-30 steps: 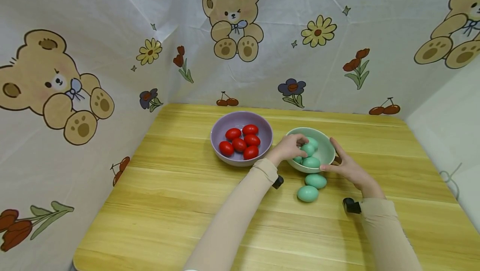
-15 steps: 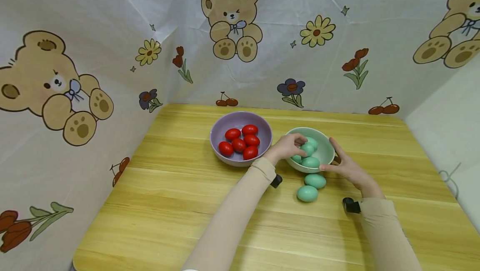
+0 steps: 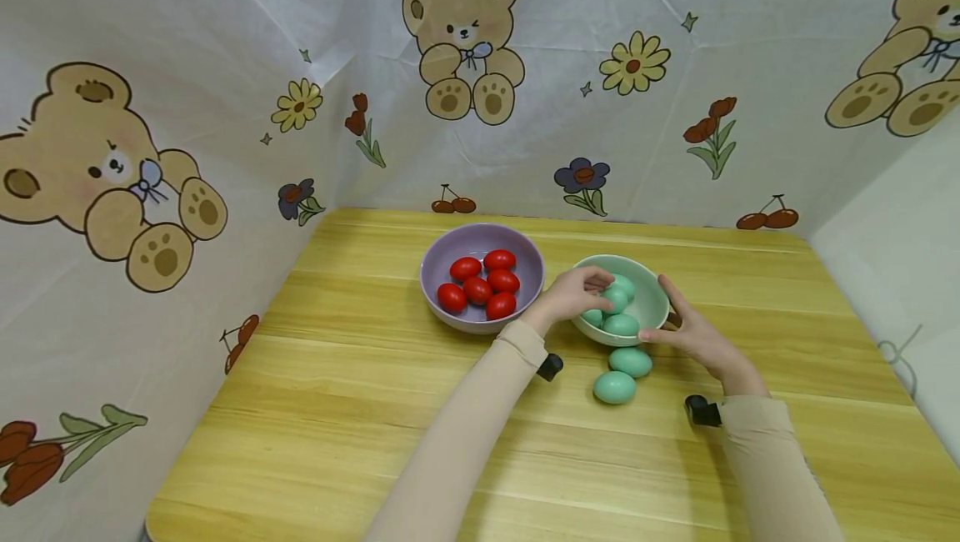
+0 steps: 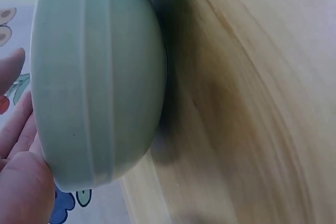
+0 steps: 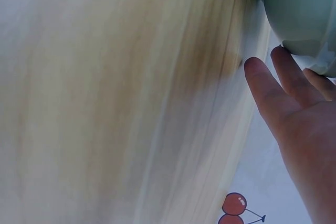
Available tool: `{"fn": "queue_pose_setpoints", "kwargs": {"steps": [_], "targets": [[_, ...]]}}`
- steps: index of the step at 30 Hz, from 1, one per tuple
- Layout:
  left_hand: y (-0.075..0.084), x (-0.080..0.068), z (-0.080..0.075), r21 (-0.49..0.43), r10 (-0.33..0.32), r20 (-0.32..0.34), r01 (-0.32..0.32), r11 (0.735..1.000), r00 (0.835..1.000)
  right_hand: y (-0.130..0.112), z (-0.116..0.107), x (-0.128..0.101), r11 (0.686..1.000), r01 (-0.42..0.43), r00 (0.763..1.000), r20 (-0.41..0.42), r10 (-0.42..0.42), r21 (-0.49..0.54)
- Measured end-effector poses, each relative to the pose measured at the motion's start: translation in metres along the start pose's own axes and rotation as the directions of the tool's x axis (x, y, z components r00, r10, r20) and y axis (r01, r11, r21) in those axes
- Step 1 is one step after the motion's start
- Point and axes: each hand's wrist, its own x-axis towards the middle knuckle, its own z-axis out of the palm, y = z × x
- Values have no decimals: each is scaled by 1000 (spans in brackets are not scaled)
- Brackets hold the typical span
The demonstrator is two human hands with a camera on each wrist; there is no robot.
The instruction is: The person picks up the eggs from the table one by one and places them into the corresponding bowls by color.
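The pale green bowl [image 3: 647,285] stands at the right of the table with several green eggs [image 3: 622,325] inside. Over its left rim reaches my left hand [image 3: 573,296], its thumb and fingers around a green egg [image 3: 616,300]. My right hand [image 3: 701,342] holds the bowl's right side, thumb at the front rim and fingers farther back. In the left wrist view, the bowl wall [image 4: 100,87] hides the eggs inside. Fingers of the right hand [image 5: 310,124] touch the bowl's underside [image 5: 299,9] in the right wrist view. Two green eggs [image 3: 615,388] lie on the table before the bowl.
A purple bowl [image 3: 432,292] with several red eggs [image 3: 477,291] stands just left of my left hand. The wooden table [image 3: 315,409] meets a bear-print cloth [image 3: 525,167] along the back. A black wrist camera [image 3: 702,411] sits under the right wrist.
My left wrist and sleeve have shifted very slightly left. The fingers remain at the same egg, and the right hand and both bowls keep their places.
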Motion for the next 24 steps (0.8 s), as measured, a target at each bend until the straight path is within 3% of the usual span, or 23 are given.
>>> {"fn": "queue_pose_setpoints", "kwargs": {"steps": [6, 13, 18, 24], "targets": [[-6, -7, 0, -123, 49, -6, -49, 991, 999, 1, 0, 1, 1000, 1, 1000, -1, -1, -5], [-6, -20, -3, -284, 94, 6, -88, 955, 996, 1, 0, 1, 1000, 3, 1000, -2, -3, -5], [0, -32, -5, -308, 107, 11, -99, 946, 994, 0, 0, 1, 1000, -1, 1000, 6, 1, 7], [-13, -35, -1, -327, 146, 21, -131, 936, 989, -1, 0, 1, 1000, -4, 1000, 10, 4, 1]]}}
